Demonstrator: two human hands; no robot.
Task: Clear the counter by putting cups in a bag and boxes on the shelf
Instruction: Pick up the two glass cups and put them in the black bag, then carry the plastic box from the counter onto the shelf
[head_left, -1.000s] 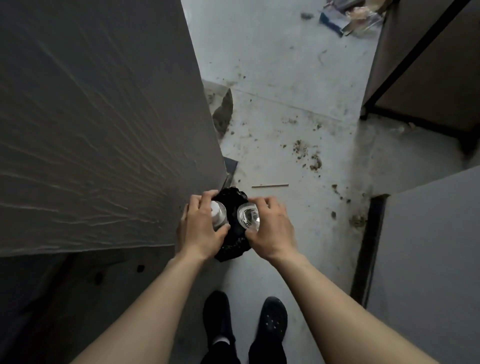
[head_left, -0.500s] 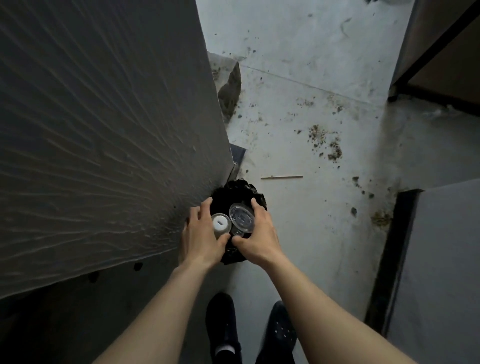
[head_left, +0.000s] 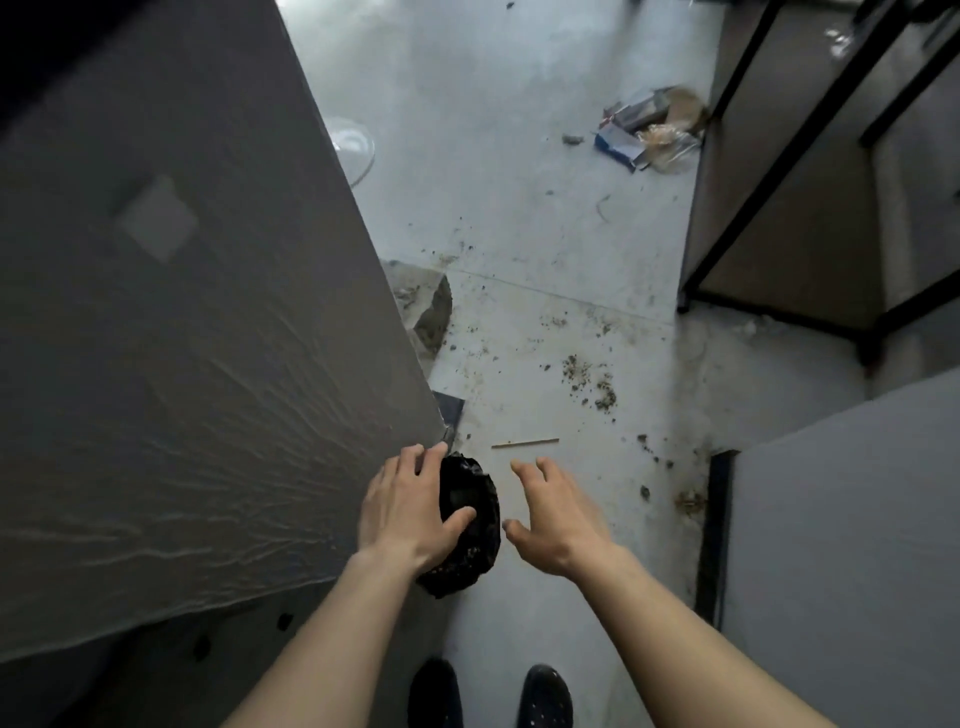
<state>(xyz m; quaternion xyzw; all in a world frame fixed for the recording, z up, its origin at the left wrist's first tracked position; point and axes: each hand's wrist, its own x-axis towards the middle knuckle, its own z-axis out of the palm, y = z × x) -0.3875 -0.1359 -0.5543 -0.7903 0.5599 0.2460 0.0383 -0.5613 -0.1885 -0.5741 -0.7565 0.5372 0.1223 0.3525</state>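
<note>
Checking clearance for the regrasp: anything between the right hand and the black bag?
Nothing visible. The right hand hangs open just right of the bag, with only bare floor showing in the gap. The left hand is already on the bag's left side, thumb across its front.

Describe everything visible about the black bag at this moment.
The black bag looks like thin, crinkled plastic, bunched into a rounded bundle with its mouth facing up. It sits at the corner of the grey counter, above the floor. The left hand covers its left side, thumb pressed onto the top and fingers curled over the far rim. The right hand is open beside it, not touching. Its inside is dark; no cups can be made out.
</note>
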